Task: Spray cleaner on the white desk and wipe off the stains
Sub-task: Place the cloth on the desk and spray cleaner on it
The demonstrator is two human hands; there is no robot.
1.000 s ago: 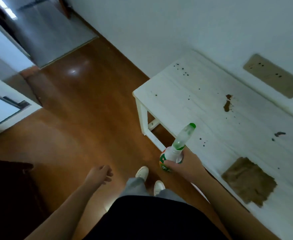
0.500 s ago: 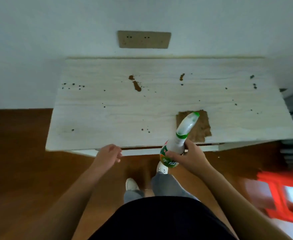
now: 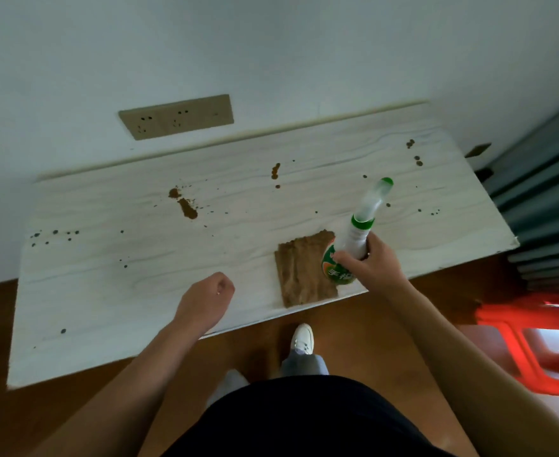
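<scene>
The right hand (image 3: 375, 262) has its fingers wrapped round the neck of the spray bottle (image 3: 359, 234), thumb across the label, and holds it in the air over the front right part of the white surface (image 3: 106, 291). The bottle's long axis runs from its base near the front edge up and away toward the wall, leaning a little right, so the green-tipped head sits above the right half of the top. Which way the nozzle opening itself faces is probably forward, though the blur leaves that unsure.

The heaviest stain, a brown smear (image 3: 187, 209), lies well to the left of the bottle and farther back. A smaller brown blot (image 3: 275, 171) sits back and left of the head, and dark specks (image 3: 415, 153) lie back and right of it, nearer than the smear. As I judge it, the coming spray turns on swinging the head leftward, or starting with the marks on the right.

The brown cloth (image 3: 299, 275) lies flat at the front edge, just beside the bottle's base and between the two hands. The left hand (image 3: 205, 295) hangs over the front of the surface with its fingers curled in and nothing in it; it is free and near the cloth, so it seems the likelier one to wipe.
</scene>
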